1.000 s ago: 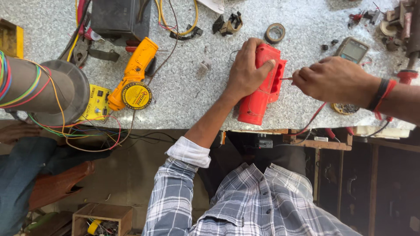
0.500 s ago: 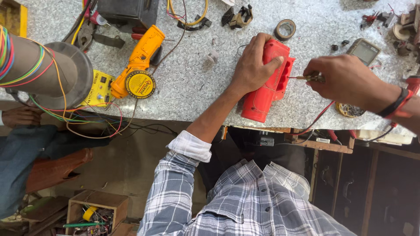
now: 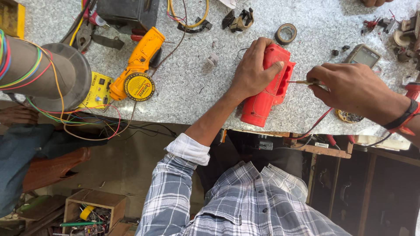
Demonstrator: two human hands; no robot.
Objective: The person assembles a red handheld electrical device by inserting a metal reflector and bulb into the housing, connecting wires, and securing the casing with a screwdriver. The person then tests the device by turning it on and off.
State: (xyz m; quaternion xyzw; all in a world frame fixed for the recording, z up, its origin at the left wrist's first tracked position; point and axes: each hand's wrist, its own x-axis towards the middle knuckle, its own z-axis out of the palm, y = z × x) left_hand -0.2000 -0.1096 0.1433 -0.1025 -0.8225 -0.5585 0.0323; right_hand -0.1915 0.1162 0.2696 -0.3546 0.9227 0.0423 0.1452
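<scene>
a red plastic tool housing (image 3: 267, 87) lies near the front edge of the speckled grey stone surface (image 3: 192, 87). the left hand (image 3: 253, 70) clamps its grip over the housing's top; the right hand (image 3: 350, 87) pinches a thin screwdriver (image 3: 302, 81), its tip at the housing's side. left of the housing lie an orange plastic tool body (image 3: 140, 61) and a round tin (image 3: 139, 86); above it, a tape roll (image 3: 286, 33).

The speckled grey stone workbench (image 3: 183, 94) carries a red power-tool housing (image 3: 266, 87) under the left-hand fingers (image 3: 256, 52). A tape roll (image 3: 286, 33) lies just beyond those fingers. A yellow tool body (image 3: 139, 61) lies well to their left.
</scene>
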